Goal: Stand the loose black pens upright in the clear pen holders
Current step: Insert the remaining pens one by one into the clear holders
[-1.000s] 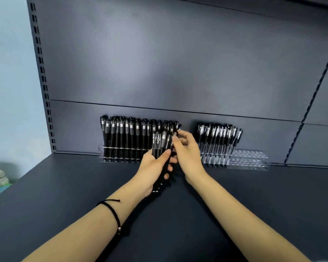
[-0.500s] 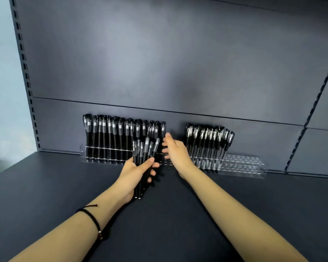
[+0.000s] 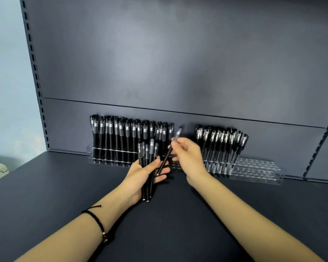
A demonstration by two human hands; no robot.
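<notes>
— What do we have on the dark shelf (image 3: 64, 186)?
— Two clear pen holders along its back edge, against the rear panel (image 3: 178, 72). We see the left holder (image 3: 89, 154) packed with upright black pens (image 3: 121, 133).
— And the right holder (image 3: 257, 167)?
— More pens (image 3: 220, 140) at its left end, and open holes to the right.

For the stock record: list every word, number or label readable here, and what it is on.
None can be read.
White print on a cap in the held bundle of pens: too small and blurred.
Pale marks on the standing pens: blurred.
Single pen in the right hand: nothing legible.
</notes>
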